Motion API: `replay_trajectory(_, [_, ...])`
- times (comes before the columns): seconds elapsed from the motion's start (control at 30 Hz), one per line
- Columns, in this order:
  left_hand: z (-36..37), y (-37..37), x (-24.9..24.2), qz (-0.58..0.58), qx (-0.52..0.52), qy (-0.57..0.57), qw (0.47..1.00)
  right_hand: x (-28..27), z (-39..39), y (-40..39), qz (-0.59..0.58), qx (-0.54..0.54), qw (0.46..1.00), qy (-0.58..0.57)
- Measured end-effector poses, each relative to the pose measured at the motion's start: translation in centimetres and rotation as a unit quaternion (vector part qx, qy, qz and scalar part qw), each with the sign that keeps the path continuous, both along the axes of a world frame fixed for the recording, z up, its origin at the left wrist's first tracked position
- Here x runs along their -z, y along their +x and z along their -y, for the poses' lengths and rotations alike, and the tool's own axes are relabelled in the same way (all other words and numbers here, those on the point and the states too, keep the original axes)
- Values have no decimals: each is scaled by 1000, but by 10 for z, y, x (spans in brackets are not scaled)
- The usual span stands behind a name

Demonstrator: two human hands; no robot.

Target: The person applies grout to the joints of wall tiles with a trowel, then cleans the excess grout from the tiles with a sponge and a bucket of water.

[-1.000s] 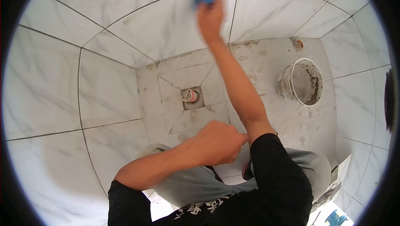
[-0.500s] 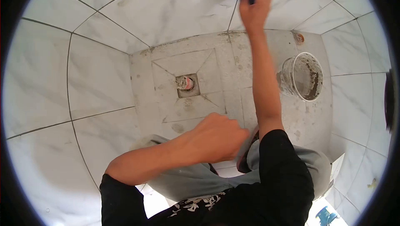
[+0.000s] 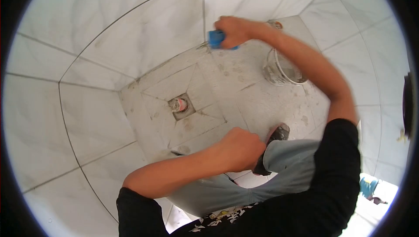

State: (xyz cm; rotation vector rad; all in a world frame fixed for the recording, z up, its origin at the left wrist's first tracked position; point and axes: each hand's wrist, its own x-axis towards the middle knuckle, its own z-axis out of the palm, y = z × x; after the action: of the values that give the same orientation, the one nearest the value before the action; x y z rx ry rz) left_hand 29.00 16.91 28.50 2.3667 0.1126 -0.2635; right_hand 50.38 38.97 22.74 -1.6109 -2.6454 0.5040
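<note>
My right hand [image 3: 234,32] grips a blue tool [image 3: 216,39], blurred by motion, low against the marble-patterned wall tile where a vertical joint meets the floor. The tool's exact shape is hard to make out. My left hand [image 3: 245,149] is closed in a fist above my knees, and whatever its fingers hold, if anything, is hidden. Between the left forearm and the back wall, a square drain opening [image 3: 188,113] in the floor has a pinkish plug [image 3: 180,104] with crumbly grey material on it.
A mortar-smeared bucket [image 3: 274,72] stands on the floor at the right, partly behind my right forearm. Just beyond it lies a small orange-brown round object [image 3: 277,25]. My shoe [image 3: 279,133] rests on the floor near the left fist. Tiled walls [image 3: 96,119] enclose the floor.
My right hand has come down the wall with the blue tool, to its foot near the floor. The view has turned, and my left fist has stayed about the same.
</note>
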Motion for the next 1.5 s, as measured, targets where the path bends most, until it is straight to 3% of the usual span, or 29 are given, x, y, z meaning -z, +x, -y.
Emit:
replay_trajectory(0.03, [-5,2,-4,-32,-5,7,999,-30,6,32,43,15,998,-52])
replay_trajectory(0.1, [-11,6,-8,-47,7,17,999,-81,33,87,106,185,957,-199])
replay_trajectory(0.17, [-17,1,-1,-52,-41,36,997,-73,62,148,71,273,897,-341])
replay_trajectory(0.2, [-20,1,-1,-42,-36,47,997,-50,73,174,126,315,851,-401])
replay_trajectory(0.27, [-21,-1,-1,-101,-60,41,992,-17,119,195,103,414,835,-347])
replay_trajectory(0.4, [-19,-8,12,-142,-76,37,986,58,158,207,-5,430,840,-330])
replay_trajectory(0.47, [-21,-8,27,-176,-104,21,979,135,154,230,72,348,912,-203])
replay_trajectory(0.5, [-21,-8,38,-187,-99,25,977,162,151,238,60,352,911,-206])
replay_trajectory(0.57, [-21,4,62,-64,-203,-3,977,199,143,248,13,328,914,-237])
replay_trajectory(0.6, [-22,18,72,-74,-185,0,980,188,145,247,33,299,916,-265])
replay_trajectory(0.67, [-28,50,90,-110,-324,-228,911,164,138,242,56,237,926,-288])
replay_trajectory(0.7, [-36,70,99,-118,-313,-221,916,161,134,243,59,207,934,-286])
replay_trajectory(0.77, [-55,124,115,-157,-457,-423,767,168,140,248,15,239,951,-197])
replay_trajectory(0.8, [-65,149,125,-170,-439,-420,776,147,148,247,-5,264,947,-184])
replay_trajectory(0.87, [-86,191,134,-221,-458,-462,727,124,153,245,-27,301,941,-153])
replay_trajectory(0.93, [-87,226,122,-235,-453,-456,729,123,155,250,-30,310,941,-134])
replay_trajectory(1.03, [-110,242,149,-241,-429,-490,719,126,145,256,-58,307,941,-132])
replay_trajectory(1.13, [-107,244,180,-194,-431,-513,717,147,148,261,6,210,962,-175])
replay_trajectory(1.23, [-105,261,165,-174,-472,-514,695,128,163,273,32,234,953,-190])
replay_trajectory(1.3, [-92,288,149,-180,-451,-489,725,123,184,297,32,222,954,-201])
replay_trajectory(1.4, [-78,338,140,-195,-399,-489,750,119,213,346,-9,267,931,-249])
replay_trajectory(1.5, [-59,394,147,-198,-348,-470,787,119,255,393,-46,403,885,-230])
